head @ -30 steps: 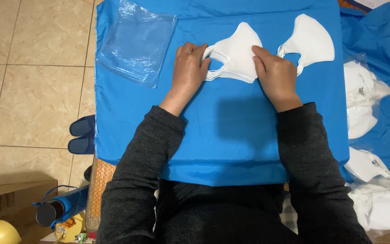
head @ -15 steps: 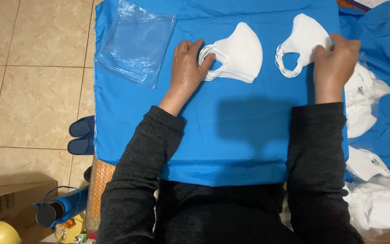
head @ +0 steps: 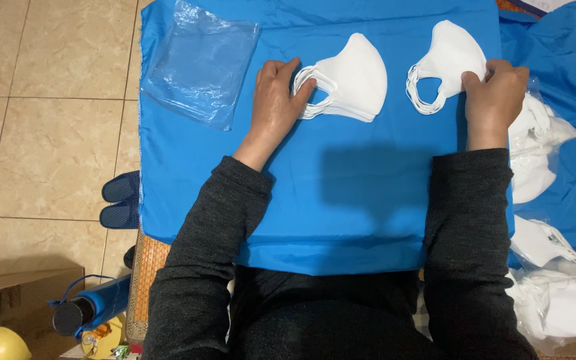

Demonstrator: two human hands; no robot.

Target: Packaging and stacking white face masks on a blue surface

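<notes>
We press a stack of white masks and pinch a second stack on a blue cloth.

Our left hand (head: 276,100) lies open and flat, its fingers resting on the ear loops of the stack of folded white fabric face masks (head: 351,87) at the middle of the bright blue cloth (head: 341,200). Right of that stack, near the cloth's right edge, our right hand (head: 495,97) is closed, pinching the edge of a second small stack of white face masks (head: 445,63). Left of the middle stack, a clear, crumpled plastic bag (head: 198,63) rests on the cloth's upper left corner. Beyond the cloth's right edge sits a loose heap of white masks in clear wrapping (head: 555,293).
</notes>
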